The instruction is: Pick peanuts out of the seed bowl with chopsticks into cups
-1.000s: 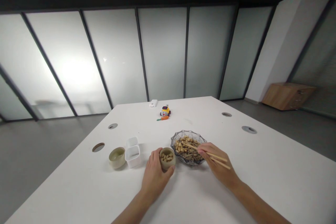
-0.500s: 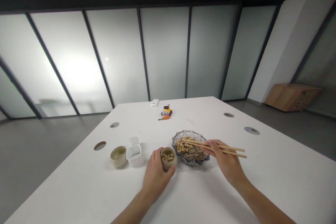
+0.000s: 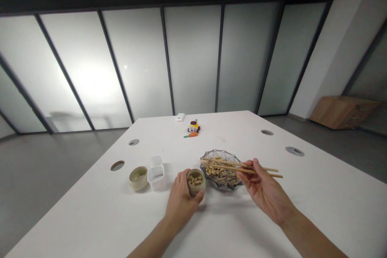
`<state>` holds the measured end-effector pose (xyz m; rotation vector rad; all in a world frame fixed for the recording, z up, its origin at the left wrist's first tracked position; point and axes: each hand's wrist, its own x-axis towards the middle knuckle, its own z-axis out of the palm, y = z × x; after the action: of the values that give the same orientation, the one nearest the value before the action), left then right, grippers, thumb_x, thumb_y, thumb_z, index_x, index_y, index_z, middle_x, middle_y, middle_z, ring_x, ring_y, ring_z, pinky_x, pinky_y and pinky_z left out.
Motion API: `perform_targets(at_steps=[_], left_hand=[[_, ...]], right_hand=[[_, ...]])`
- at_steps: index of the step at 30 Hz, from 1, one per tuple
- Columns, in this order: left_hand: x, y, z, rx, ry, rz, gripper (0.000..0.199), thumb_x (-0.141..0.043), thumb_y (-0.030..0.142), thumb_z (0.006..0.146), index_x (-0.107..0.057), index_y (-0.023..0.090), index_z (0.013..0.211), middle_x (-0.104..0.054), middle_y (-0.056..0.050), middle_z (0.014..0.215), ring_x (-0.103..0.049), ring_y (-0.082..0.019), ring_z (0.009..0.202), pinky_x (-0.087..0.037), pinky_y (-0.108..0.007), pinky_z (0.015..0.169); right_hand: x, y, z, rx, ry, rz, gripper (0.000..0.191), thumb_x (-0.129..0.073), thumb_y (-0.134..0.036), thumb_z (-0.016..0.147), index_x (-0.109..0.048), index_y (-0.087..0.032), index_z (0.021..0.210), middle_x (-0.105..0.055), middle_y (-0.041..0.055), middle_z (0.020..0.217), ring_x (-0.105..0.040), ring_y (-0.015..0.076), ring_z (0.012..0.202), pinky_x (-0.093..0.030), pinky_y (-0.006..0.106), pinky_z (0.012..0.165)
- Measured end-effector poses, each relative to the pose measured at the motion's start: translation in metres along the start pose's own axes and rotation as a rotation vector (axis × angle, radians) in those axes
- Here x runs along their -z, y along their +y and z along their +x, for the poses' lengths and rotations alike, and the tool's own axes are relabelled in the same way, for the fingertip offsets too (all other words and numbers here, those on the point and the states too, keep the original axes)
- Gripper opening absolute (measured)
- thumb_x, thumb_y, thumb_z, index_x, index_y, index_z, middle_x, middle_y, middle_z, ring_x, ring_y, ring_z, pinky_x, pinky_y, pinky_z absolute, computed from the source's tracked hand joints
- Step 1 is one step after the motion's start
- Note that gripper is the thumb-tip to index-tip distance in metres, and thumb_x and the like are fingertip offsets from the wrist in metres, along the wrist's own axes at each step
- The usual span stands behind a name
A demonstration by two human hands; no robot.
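My left hand (image 3: 183, 199) is wrapped round a small beige cup (image 3: 198, 190) that holds several peanuts (image 3: 195, 179). In my right hand (image 3: 267, 193) is a pair of wooden chopsticks (image 3: 231, 167), pinched between thumb and fingers and pointing left. Their tips are over the left side of a clear glass bowl (image 3: 222, 186), near its rim. A pale peanut seems to be between the tips. Inside the bowl lie peanuts (image 3: 213, 170) on the left and a heap of thin brown strips or seeds (image 3: 225, 178) on the right.
Left of the cup stand a second beige cup (image 3: 138, 178) and a white two-part plastic container (image 3: 156, 182). Farther back on the white table (image 3: 99, 217) are a toy car (image 3: 194, 126), a toy carrot (image 3: 191, 135) and a white box-like device (image 3: 180, 117). Round holes (image 3: 117, 165) pierce the tabletop.
My right hand has rolled palm-up and lifted the chopsticks; their tips have shifted left from the peanuts toward the bowl's left rim. My left hand stays round the cup. The view shifts slightly.
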<state>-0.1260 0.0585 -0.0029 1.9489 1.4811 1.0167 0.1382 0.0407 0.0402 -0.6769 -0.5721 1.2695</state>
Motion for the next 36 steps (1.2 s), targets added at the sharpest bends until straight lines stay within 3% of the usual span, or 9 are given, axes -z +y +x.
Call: perform_targets(at_steps=[3, 7, 12, 15, 20, 24, 29, 36], left_hand=[[-0.001, -0.002, 0.001, 0.005, -0.009, -0.002, 0.066, -0.069, 0.036, 0.080, -0.050, 0.020, 0.140, -0.062, -0.013, 0.136, -0.059, -0.032, 0.130, -0.045, -0.047, 0.116], [-0.001, -0.002, 0.001, 0.016, -0.015, -0.007, 0.066, -0.071, 0.037, 0.079, -0.050, 0.022, 0.140, -0.062, -0.013, 0.136, -0.059, -0.033, 0.130, -0.045, -0.048, 0.116], [0.001, 0.002, 0.000, 0.023, -0.013, 0.010, 0.064, -0.069, 0.035, 0.080, -0.050, 0.023, 0.140, -0.061, -0.012, 0.139, -0.056, -0.032, 0.134, -0.043, -0.047, 0.119], [0.002, 0.004, -0.001, 0.030, -0.030, 0.011, 0.066, -0.068, 0.037, 0.080, -0.049, 0.022, 0.142, -0.061, -0.013, 0.139, -0.056, -0.033, 0.134, -0.043, -0.047, 0.119], [0.003, 0.004, -0.001, 0.028, -0.034, 0.006, 0.067, -0.067, 0.039, 0.080, -0.050, 0.020, 0.142, -0.061, -0.014, 0.139, -0.056, -0.033, 0.134, -0.043, -0.048, 0.118], [0.003, 0.004, 0.000, 0.030, -0.039, 0.014, 0.066, -0.067, 0.040, 0.081, -0.050, 0.020, 0.142, -0.060, -0.014, 0.140, -0.056, -0.033, 0.134, -0.043, -0.047, 0.117], [0.004, 0.003, 0.000, 0.031, -0.038, 0.017, 0.065, -0.067, 0.041, 0.081, -0.049, 0.020, 0.141, -0.060, -0.014, 0.140, -0.055, -0.033, 0.134, -0.043, -0.046, 0.117], [0.004, 0.004, -0.001, 0.029, -0.039, 0.010, 0.066, -0.066, 0.040, 0.081, -0.049, 0.020, 0.141, -0.060, -0.014, 0.140, -0.055, -0.033, 0.134, -0.042, -0.046, 0.117]], right_hand=[[-0.007, -0.004, -0.006, -0.059, 0.018, 0.042, 0.031, -0.101, -0.043, 0.068, -0.080, -0.022, 0.077, -0.081, 0.0006, 0.083, -0.081, 0.0171, 0.074, -0.072, 0.026, 0.073], [-0.011, -0.004, -0.010, 0.011, -0.023, -0.055, 0.033, -0.098, -0.050, 0.071, -0.080, -0.023, 0.077, -0.081, 0.0018, 0.083, -0.080, 0.0180, 0.073, -0.072, 0.029, 0.073], [-0.012, 0.002, -0.013, 0.190, -0.137, -0.345, 0.041, -0.088, -0.064, 0.079, -0.083, -0.023, 0.081, -0.081, 0.0062, 0.087, -0.080, 0.0237, 0.079, -0.072, 0.039, 0.077], [-0.012, -0.001, -0.016, 0.323, -0.174, -0.632, 0.046, -0.081, -0.068, 0.084, -0.084, -0.022, 0.083, -0.082, 0.0096, 0.090, -0.080, 0.0258, 0.079, -0.070, 0.038, 0.073], [-0.006, -0.024, -0.014, 0.645, -0.064, -0.998, 0.052, -0.062, -0.070, 0.097, -0.080, -0.025, 0.081, -0.079, 0.0068, 0.078, -0.076, 0.0242, 0.073, -0.063, 0.030, 0.062], [-0.001, -0.037, -0.007, 0.791, 0.008, -1.154, 0.050, -0.057, -0.066, 0.100, -0.076, -0.025, 0.078, -0.078, 0.0050, 0.076, -0.075, 0.0229, 0.071, -0.060, 0.030, 0.063], [0.004, -0.031, -0.002, 0.843, -0.015, -1.246, 0.048, -0.054, -0.060, 0.104, -0.076, -0.026, 0.078, -0.077, 0.0047, 0.076, -0.075, 0.0224, 0.070, -0.058, 0.031, 0.064], [0.007, -0.024, -0.002, 0.778, -0.073, -1.260, 0.046, -0.055, -0.057, 0.105, -0.077, -0.025, 0.079, -0.079, 0.0045, 0.080, -0.077, 0.0221, 0.074, -0.058, 0.030, 0.066]])
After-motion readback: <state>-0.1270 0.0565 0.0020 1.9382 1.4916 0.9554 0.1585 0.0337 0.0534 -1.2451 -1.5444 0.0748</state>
